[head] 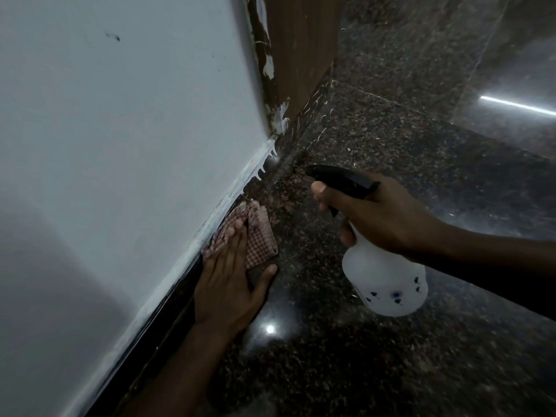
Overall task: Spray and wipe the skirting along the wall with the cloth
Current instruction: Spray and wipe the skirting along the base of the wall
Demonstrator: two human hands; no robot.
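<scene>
A: Where's the cloth?
B: Cloth (249,233), pink check, folded, sits abt 9 o'clock of centre, pressed on the skirting (180,284) right where it meets the floor (376,356).

A: Which hand's on it?
B: Left hand (228,284), flat, palm down. Fingers (233,236) together and straight, lying on the cloth, thumb spread out toward 3 o'clock on the floor. Not gripping, just pressing.

A: And the skirting?
B: Dark strip under the white wall (120,145), runs from 7 o'clock up to abt 12, ending at a brown wood frame (298,55). White paint drips along its top edge, just past the cloth toward 12.

A: Bottle?
B: Bottle (388,278), white, black trigger head, at 3 o'clock of the cloth, held off the floor and tilted, nozzle aimed toward the skirting at abt 10 o'clock. Well apart from the cloth.

A: Right hand?
B: Right hand (382,215) wrapped round the bottle neck, fingers clamped on it, index finger on the trigger. Can't tell if it's squeezed.

A: Floor?
B: Dark speckled stone, glossy, w/ a light glare just below the left hand.
</scene>
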